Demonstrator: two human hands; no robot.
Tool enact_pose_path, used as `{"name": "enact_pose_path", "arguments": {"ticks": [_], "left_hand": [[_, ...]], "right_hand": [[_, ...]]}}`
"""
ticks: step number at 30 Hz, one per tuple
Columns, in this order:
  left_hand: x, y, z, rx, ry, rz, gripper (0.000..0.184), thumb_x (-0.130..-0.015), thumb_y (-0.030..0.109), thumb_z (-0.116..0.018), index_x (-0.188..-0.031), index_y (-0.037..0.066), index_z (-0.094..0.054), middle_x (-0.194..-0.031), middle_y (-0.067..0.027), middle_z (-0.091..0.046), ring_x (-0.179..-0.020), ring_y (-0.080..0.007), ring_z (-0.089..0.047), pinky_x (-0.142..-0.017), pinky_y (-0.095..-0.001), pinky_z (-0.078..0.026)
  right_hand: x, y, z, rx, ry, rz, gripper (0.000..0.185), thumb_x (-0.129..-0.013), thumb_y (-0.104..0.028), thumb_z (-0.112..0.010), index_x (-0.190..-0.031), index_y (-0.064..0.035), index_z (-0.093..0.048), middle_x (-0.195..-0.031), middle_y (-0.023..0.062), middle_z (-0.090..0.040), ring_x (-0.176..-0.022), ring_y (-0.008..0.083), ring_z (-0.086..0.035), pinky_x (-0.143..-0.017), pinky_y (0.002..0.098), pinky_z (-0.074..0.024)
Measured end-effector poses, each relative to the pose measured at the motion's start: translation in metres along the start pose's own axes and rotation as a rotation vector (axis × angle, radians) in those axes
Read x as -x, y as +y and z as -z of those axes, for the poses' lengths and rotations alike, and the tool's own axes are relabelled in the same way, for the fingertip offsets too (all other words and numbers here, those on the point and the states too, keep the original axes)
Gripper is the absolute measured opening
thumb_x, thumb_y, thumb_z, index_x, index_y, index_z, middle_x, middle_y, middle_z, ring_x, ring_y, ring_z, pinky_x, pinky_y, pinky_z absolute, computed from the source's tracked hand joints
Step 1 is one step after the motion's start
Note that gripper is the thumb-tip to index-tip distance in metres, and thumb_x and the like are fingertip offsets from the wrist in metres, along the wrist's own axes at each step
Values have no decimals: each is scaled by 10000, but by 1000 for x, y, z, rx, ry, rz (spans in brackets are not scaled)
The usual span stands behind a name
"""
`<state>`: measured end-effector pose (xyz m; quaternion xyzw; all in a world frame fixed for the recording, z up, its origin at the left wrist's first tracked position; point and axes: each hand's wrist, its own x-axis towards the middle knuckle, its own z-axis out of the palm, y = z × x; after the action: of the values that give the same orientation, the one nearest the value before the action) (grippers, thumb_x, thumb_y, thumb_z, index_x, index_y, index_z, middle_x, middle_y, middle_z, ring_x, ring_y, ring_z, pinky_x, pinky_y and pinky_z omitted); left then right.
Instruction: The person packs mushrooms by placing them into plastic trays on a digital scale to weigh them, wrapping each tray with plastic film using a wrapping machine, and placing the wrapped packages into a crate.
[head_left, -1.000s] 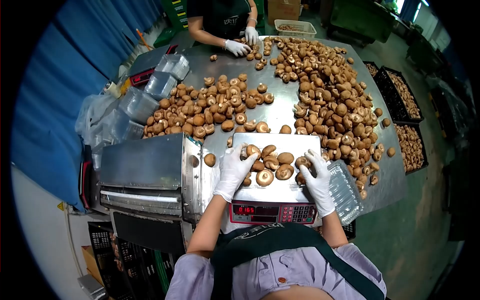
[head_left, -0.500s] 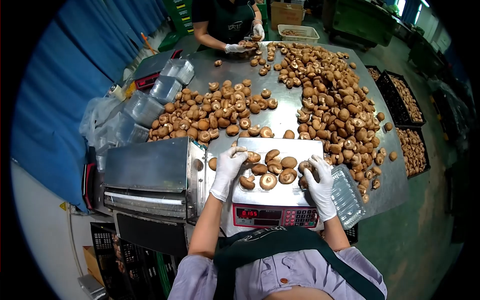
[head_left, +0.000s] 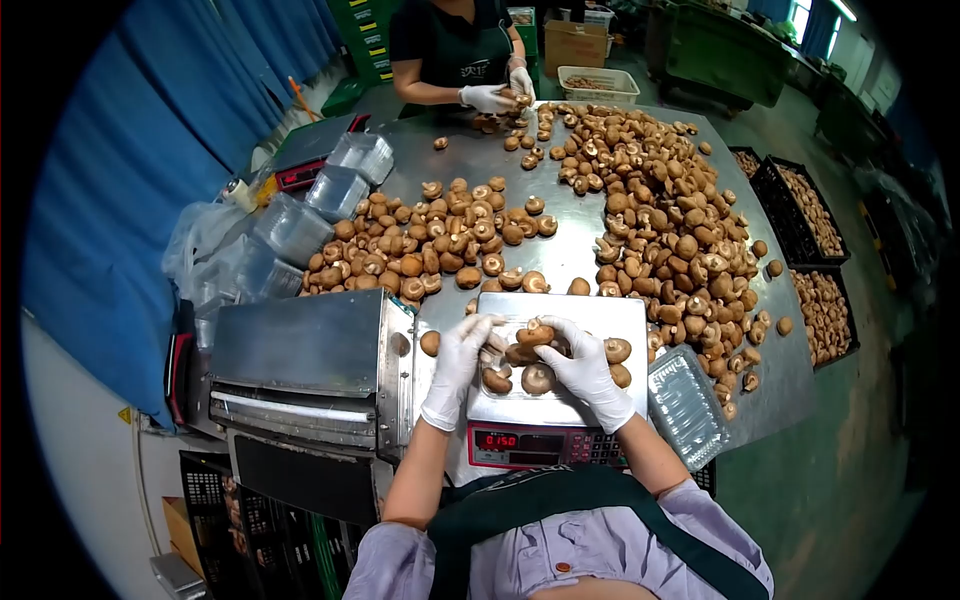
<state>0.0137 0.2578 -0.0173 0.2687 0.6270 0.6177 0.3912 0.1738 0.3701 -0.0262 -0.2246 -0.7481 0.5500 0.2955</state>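
A white-topped digital scale (head_left: 545, 405) stands in front of me, its red display reading about 0.150. On its pan are several brown shiitake mushrooms, partly hidden by my hands. My gloved right hand (head_left: 584, 368) has its fingers closed on a shiitake mushroom (head_left: 535, 334) above the middle of the pan. At the pan's left side, my gloved left hand (head_left: 460, 368) has its fingers bent around a mushroom that is blurred by motion. One mushroom (head_left: 538, 378) lies stem up between the hands, and another (head_left: 617, 350) lies right of my right hand.
Large mushroom piles (head_left: 680, 220) cover the table's right side and centre-left. An empty clear plastic tray (head_left: 688, 405) lies right of the scale. A metal wrapping machine (head_left: 300, 345) and stacked clear trays (head_left: 292, 228) stand left. Across the table, a gloved co-worker (head_left: 486, 97) handles mushrooms.
My right hand has moved left over the pan and now holds a mushroom. My left hand has shifted slightly down. The reading dropped from about 0.165 to 0.150.
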Motion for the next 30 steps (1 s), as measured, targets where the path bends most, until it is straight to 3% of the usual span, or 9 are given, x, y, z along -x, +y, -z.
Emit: {"name": "enact_pose_path", "arguments": {"ticks": [3, 5, 8, 12, 17, 21, 24, 27, 30], "left_hand": [[-8, -23, 24, -355, 320, -175, 209, -914, 141, -547, -1079, 45, -634, -815, -60, -668, -691, -122, -617, -626, -208, -484], [-12, -42, 46, -572, 372, -124, 294, -856, 155, -595, -1128, 43, -602, -983, -129, -654, -903, -240, -634, -772, -305, -506], [-27, -92, 73, -943, 383, 7, 409, -772, 155, -611, -1173, 85, -576, -1265, -183, -498, -1147, -355, -473, -981, -419, -387], [-30, -128, 75, -1468, 363, -41, 400, -765, 94, -591, -1162, 147, -595, -1243, -149, -509, -1132, -364, -471, -923, -398, -438], [-42, -125, 76, -1358, 432, 10, 317, -767, 21, -546, -1037, 147, -654, -1165, -123, -546, -1043, -325, -516, -864, -402, -461], [-49, -125, 73, -1256, 514, -89, 252, -760, 4, -583, -983, 94, -658, -1064, -132, -602, -957, -320, -578, -837, -390, -477], [-51, -95, 57, -533, 606, -366, 230, -824, -7, -590, -1046, 32, -635, -1014, -125, -657, -946, -261, -628, -858, -294, -472], [-44, -59, 36, -157, 384, -399, 339, -824, -41, -595, -1158, 16, -584, -1118, -79, -619, -1008, -162, -590, -900, -268, -464], [-26, -45, 14, -72, 87, -393, 422, -779, -56, -604, -1189, 36, -570, -1254, -108, -546, -1192, -231, -496, -1003, -311, -401]], "right_hand": [[-1, 12, 1, -1, -3, 67, 347, -788, 5, -647, -1127, -18, -578, -1055, 142, -652, -976, 206, -647, -838, 289, -515], [-4, 19, 3, -10, -22, 72, 330, -807, 22, -628, -1131, -4, -566, -1111, 139, -629, -1023, 189, -616, -875, 284, -501], [-3, 17, 4, -22, -43, 57, 302, -831, 37, -605, -1127, 9, -553, -1172, 133, -604, -1075, 175, -582, -914, 283, -488], [-4, 14, 8, 27, -29, 37, 307, -835, 30, -605, -1136, 4, -546, -1183, 133, -597, -1070, 180, -587, -913, 283, -488], [16, -15, 55, 195, 97, -158, 463, -802, -178, -675, -1228, -53, -544, -1013, 138, -659, -935, 203, -641, -827, 306, -509], [61, -11, 120, 392, 195, -268, 429, -779, -120, -653, -1188, -26, -567, -999, 128, -668, -887, 169, -644, -781, 283, -505], [111, -31, 168, 584, 188, -436, 375, -744, -146, -667, -1094, -18, -620, -870, 163, -690, -805, 201, -681, -743, 297, -524], [166, -34, 214, 727, 118, -776, 334, -701, -176, -672, -989, -9, -654, -840, 201, -674, -754, 266, -685, -718, 313, -523], [223, 7, 256, 808, -19, -954, 373, -680, -201, -686, -999, -10, -661, -834, 187, -678, -763, 259, -682, -716, 326, -529]]}}
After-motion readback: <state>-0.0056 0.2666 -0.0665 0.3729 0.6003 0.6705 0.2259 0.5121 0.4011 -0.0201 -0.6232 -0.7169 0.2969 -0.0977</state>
